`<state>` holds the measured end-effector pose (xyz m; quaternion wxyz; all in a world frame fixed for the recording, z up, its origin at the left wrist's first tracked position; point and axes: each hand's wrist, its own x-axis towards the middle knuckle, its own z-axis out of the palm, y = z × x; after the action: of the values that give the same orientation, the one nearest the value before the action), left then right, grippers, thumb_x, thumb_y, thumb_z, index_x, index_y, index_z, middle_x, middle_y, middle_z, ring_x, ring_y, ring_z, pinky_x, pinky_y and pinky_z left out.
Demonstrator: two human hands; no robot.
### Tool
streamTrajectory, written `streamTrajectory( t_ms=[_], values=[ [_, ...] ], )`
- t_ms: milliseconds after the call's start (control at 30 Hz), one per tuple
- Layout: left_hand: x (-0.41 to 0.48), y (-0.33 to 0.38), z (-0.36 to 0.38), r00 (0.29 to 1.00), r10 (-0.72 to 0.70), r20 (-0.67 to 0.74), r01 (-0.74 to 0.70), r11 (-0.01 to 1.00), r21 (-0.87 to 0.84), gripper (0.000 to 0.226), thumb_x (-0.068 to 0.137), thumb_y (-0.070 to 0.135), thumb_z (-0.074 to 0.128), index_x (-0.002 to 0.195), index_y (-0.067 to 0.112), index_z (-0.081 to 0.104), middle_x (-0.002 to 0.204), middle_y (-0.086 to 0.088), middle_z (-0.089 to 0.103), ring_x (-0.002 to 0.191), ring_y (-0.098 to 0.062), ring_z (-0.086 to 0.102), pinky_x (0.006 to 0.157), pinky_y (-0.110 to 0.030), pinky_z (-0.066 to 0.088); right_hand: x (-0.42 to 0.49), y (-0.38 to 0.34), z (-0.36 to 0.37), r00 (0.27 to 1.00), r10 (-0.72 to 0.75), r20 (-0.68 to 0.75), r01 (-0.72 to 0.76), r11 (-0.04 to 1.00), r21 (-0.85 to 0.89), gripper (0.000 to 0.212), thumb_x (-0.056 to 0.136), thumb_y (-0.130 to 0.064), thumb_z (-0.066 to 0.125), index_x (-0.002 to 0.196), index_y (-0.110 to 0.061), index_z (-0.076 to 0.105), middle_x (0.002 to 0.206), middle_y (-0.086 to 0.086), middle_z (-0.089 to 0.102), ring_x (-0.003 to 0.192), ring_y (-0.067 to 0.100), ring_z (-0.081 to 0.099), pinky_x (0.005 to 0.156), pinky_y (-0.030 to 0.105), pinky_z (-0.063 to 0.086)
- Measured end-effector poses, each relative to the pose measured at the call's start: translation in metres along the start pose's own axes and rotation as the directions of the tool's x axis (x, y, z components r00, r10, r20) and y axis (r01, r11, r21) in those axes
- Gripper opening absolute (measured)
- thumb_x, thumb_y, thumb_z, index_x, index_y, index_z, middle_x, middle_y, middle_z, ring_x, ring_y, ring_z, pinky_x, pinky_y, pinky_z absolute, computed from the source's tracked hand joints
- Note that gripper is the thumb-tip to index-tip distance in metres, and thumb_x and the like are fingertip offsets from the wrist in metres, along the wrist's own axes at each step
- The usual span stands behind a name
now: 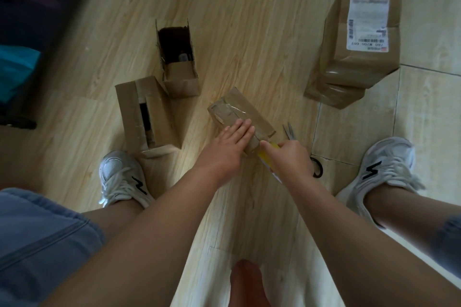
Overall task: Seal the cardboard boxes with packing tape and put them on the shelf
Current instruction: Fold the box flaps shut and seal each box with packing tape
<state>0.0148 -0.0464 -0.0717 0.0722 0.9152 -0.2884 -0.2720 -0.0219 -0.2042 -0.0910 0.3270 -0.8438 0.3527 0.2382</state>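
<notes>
A small cardboard box lies on the wooden floor between my feet, with shiny tape across its top. My left hand presses flat on its near end, fingers together. My right hand is closed around a yellow-cored tape roll at the box's near right corner. An unsealed box with a gap between its flaps stands to the left. Behind it stands an open box with something dark inside. A taped stack of boxes with a shipping label sits at the far right.
Scissors lie on the floor just right of the small box, their black handles by my right wrist. My white sneakers flank the work area. Dark furniture with pink and teal fabric fills the left edge.
</notes>
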Motion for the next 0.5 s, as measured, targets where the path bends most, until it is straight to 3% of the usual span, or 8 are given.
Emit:
streamTrajectory(
  t_ms=[200, 500],
  values=[
    [0.007, 0.006, -0.005, 0.999, -0.023, 0.032, 0.022, 1.0, 0.013, 0.07, 0.1, 0.005, 0.029, 0.158, 0.019, -0.007, 0.165, 0.002, -0.016, 0.151, -0.014, -0.017, 0.123, -0.029, -0.009, 0.002, -0.002, -0.001, 1.0, 0.016, 0.021, -0.016, 1.0, 0.007, 0.05, 0.09, -0.059, 0.056, 0.075, -0.013, 0.069, 0.067, 0.003, 0.069, 0.066, 0.022, 0.067, 0.055, 0.027, 0.043],
    [-0.001, 0.005, 0.001, 0.999, 0.007, -0.043, -0.009, 0.999, -0.041, 0.068, 0.099, 0.0, 0.034, 0.159, 0.026, 0.012, 0.166, 0.009, 0.001, 0.153, -0.013, -0.006, 0.121, -0.025, 0.003, 0.005, 0.0, -0.003, 0.999, -0.006, 0.045, 0.005, 1.0, 0.02, 0.052, 0.089, -0.063, 0.057, 0.078, -0.014, 0.069, 0.07, 0.004, 0.069, 0.068, 0.023, 0.068, 0.057, 0.029, 0.046]
  ],
)
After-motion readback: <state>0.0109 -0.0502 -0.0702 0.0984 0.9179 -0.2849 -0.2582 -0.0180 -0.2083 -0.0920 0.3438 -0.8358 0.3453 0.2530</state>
